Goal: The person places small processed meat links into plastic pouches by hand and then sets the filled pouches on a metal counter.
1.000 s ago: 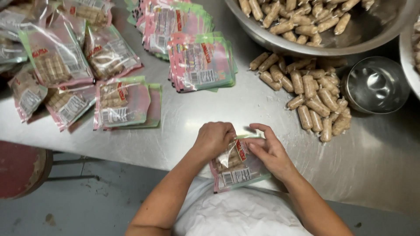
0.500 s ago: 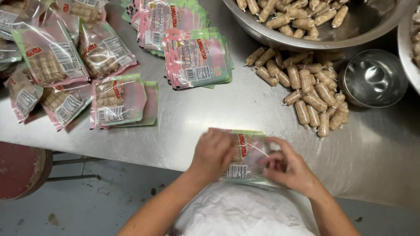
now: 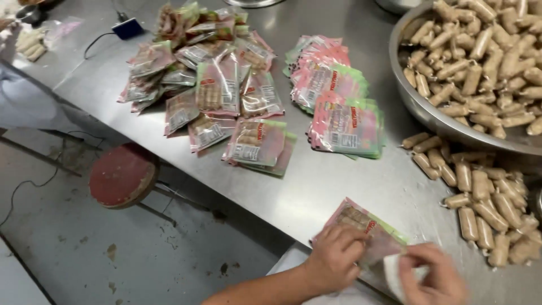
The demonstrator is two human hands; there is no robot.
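Sausage packet | on steel table | gripped by left hand, right hand

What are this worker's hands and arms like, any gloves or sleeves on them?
No gloves: both the left hand and the right hand are bare, with no rings or watch visible. The left forearm is bare too, with no sleeve in view. The right hand is motion-blurred, and its arm is out of frame.

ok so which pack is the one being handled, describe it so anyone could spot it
Start at the steel table and go to its near edge, left of the loose sausages. There the left hand and right hand hold one filled pack. Unlike the stacked packs, it lies alone.
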